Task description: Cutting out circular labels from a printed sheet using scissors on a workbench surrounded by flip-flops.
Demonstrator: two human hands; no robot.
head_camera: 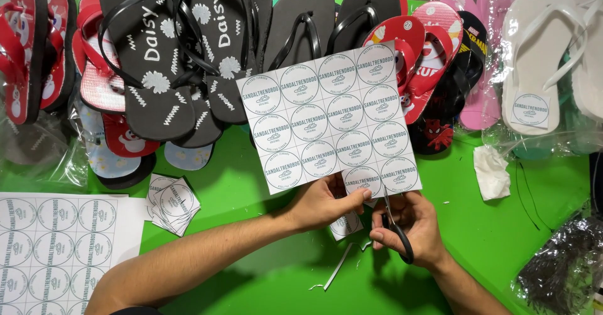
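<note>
Sticker sheet [326,120] held upright over a green table [251,170], its bottom edge pinched by the left hand [323,202]; the right hand [408,227] grips black scissors [396,227] cutting upward there, sandals [182,51] crowding behind.

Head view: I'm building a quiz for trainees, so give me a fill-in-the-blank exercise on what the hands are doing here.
1. The right hand holds black-handled ____ and cuts into the label sheet.
2. The left hand grips the sheet at its ____ edge.
3. The cut labels lie in a pile on the ____ table.
4. Each label on the sheet has a ____ outline.

Missing words: scissors; bottom; green; round
</note>
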